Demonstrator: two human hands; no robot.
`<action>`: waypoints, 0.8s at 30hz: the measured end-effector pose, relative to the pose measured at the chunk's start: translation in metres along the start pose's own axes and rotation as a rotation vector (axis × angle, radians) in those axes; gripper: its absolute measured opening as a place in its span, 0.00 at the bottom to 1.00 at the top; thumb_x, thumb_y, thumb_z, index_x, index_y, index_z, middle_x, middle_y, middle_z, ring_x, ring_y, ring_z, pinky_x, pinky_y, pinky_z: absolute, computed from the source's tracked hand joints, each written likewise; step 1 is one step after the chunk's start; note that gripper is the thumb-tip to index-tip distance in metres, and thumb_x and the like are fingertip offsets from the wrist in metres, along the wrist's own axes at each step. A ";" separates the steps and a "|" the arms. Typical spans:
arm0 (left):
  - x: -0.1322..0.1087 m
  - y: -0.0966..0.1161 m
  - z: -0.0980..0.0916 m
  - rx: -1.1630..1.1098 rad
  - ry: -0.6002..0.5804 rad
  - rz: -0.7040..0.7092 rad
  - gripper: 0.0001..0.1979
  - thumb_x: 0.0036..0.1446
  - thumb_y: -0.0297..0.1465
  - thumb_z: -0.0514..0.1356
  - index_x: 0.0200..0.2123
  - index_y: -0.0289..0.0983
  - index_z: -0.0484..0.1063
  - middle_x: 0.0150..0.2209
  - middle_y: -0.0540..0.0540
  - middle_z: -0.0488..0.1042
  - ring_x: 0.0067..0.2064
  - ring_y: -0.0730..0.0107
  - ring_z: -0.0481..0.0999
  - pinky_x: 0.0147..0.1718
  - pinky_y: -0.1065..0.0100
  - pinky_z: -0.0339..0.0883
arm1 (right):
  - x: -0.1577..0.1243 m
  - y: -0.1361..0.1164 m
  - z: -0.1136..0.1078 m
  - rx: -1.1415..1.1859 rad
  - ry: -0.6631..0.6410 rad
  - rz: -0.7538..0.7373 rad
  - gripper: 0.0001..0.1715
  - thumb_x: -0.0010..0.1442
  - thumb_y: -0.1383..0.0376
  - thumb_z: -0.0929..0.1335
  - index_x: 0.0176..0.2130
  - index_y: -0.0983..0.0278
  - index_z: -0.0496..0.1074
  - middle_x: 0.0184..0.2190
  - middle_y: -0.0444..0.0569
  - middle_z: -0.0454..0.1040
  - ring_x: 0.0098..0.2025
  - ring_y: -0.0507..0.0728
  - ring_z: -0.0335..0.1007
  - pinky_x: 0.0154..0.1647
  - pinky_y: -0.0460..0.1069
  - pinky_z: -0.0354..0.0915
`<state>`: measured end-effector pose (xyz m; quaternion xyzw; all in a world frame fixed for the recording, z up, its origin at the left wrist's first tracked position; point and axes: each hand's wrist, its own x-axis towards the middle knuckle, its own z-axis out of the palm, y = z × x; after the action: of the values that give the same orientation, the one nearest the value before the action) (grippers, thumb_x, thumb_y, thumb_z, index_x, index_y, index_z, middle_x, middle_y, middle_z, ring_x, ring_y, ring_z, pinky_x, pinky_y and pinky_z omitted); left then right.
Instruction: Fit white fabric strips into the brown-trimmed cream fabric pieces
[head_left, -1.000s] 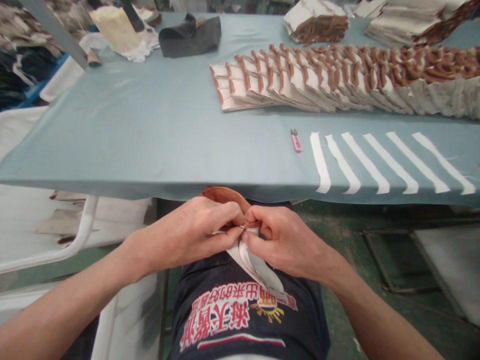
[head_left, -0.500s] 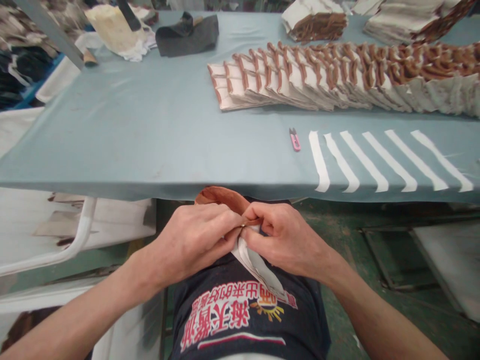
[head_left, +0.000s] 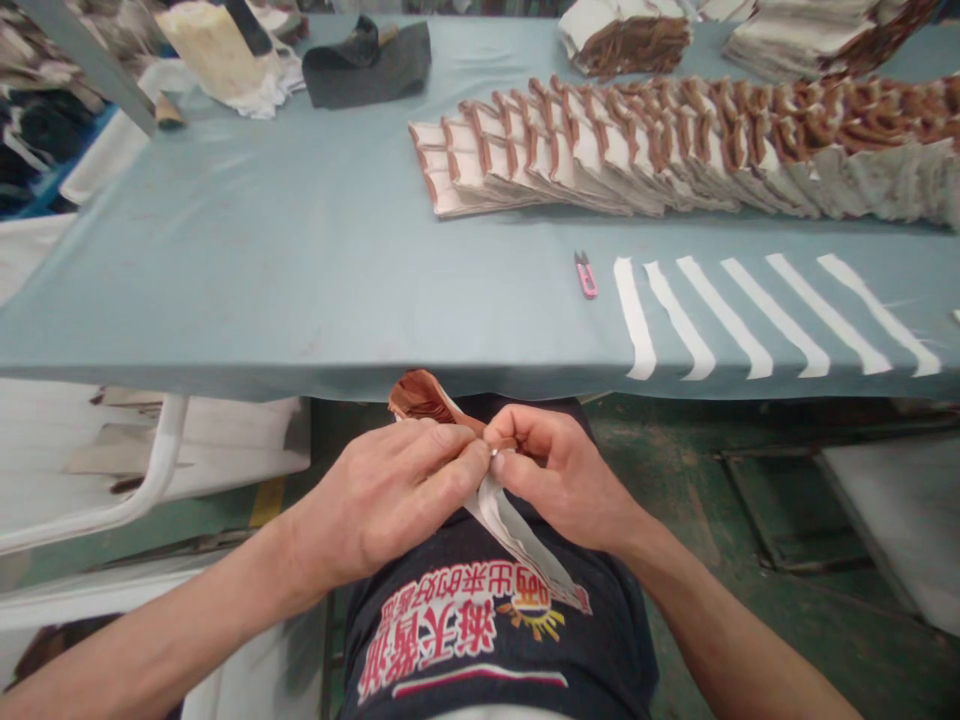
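Just in front of the table edge, over my lap, both hands pinch one folded piece of brown and off-white cloth (head_left: 517,535). My left hand (head_left: 405,485) is closed on it, thumb and forefinger meeting my right fingertips. My right hand (head_left: 555,470) is closed too, gripping a brown edge from the other side. The brown part of the cloth rises behind my left hand, and the off-white part hangs down over the dark printed apron (head_left: 457,640). A small pale spot shows between the fingertips; I cannot make out what it is.
Pink thread snips (head_left: 586,275) lie on the blue-green table (head_left: 300,260), left of several white strips (head_left: 636,318). Behind them runs a long row of overlapping brown-edged cloth pieces (head_left: 600,150). Dark fabric (head_left: 367,65) lies at the back. A white bin (head_left: 169,450) stands below left.
My fingers have shifted slightly at the pinched edge. The brown part behind my left hand has folded narrower and shows its inner pleats. The view has moved a little.
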<state>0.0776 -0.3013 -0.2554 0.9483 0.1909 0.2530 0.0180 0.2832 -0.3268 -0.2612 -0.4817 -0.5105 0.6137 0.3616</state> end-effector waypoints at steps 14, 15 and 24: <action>-0.001 0.001 0.012 -0.139 0.041 -0.048 0.09 0.69 0.24 0.58 0.51 0.33 0.70 0.40 0.40 0.82 0.38 0.65 0.82 0.37 0.69 0.75 | -0.002 0.002 -0.003 0.096 -0.058 0.048 0.10 0.54 0.59 0.65 0.27 0.63 0.65 0.22 0.38 0.60 0.24 0.49 0.52 0.24 0.45 0.52; 0.000 0.002 0.011 -0.187 0.060 -0.069 0.08 0.68 0.23 0.59 0.50 0.34 0.71 0.39 0.41 0.82 0.37 0.66 0.82 0.37 0.69 0.74 | -0.002 0.001 -0.002 0.087 -0.067 0.055 0.10 0.55 0.59 0.66 0.28 0.63 0.65 0.22 0.38 0.61 0.24 0.49 0.53 0.24 0.45 0.52; 0.007 0.007 -0.001 -0.422 0.005 -0.437 0.06 0.56 0.22 0.59 0.36 0.35 0.74 0.29 0.52 0.80 0.27 0.77 0.76 0.31 0.75 0.67 | -0.006 -0.001 -0.005 -0.029 -0.084 0.024 0.08 0.59 0.61 0.64 0.30 0.62 0.65 0.24 0.39 0.62 0.26 0.49 0.55 0.25 0.45 0.53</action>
<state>0.0857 -0.3055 -0.2502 0.8593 0.3338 0.2797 0.2682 0.2890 -0.3306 -0.2590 -0.4666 -0.5282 0.6303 0.3255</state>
